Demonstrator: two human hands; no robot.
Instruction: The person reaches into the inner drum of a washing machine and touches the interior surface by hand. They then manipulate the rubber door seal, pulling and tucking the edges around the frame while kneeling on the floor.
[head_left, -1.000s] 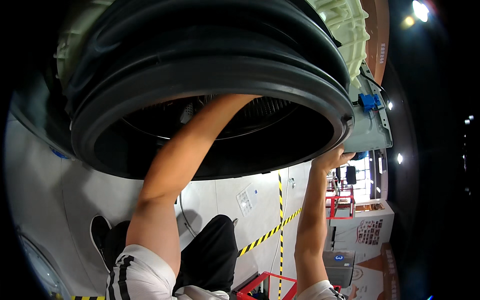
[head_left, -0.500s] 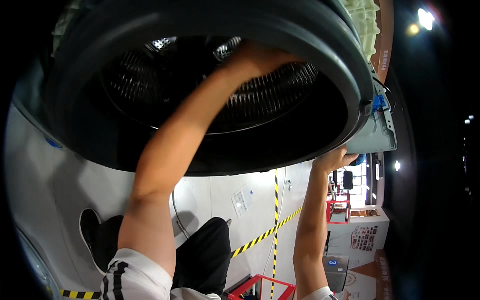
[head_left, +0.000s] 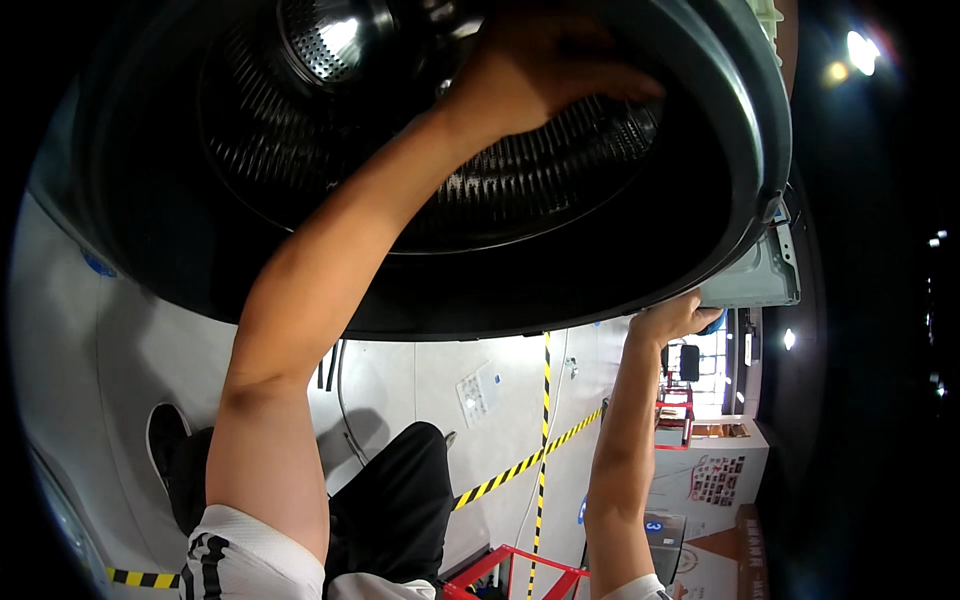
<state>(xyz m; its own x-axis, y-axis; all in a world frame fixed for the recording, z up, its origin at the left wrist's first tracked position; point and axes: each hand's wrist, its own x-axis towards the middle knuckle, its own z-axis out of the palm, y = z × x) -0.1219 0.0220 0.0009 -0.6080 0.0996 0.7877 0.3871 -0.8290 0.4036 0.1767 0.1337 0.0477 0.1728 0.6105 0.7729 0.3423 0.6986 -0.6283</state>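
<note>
A big round washer tub with a thick black rubber rim (head_left: 600, 300) fills the top of the view, and its shiny perforated steel drum (head_left: 320, 40) shows inside. My left hand (head_left: 545, 70) is deep in the opening, its fingers stretched flat against the ribbed drum wall (head_left: 540, 190) and holding nothing. My right hand (head_left: 675, 318) grips the outer lower right edge of the rim from below, beside a grey metal bracket (head_left: 755, 278).
Below lies a pale floor with yellow and black striped tape (head_left: 520, 465). My black trouser leg (head_left: 400, 500) and black shoe (head_left: 170, 450) are at the bottom, with a red metal frame (head_left: 520, 570) beside them. Boxes and a red stand (head_left: 690, 430) are at the right.
The view has closed in on the drum, so the steel inside now shows. My left hand has reached further in. My right hand has stayed on the rim.
</note>
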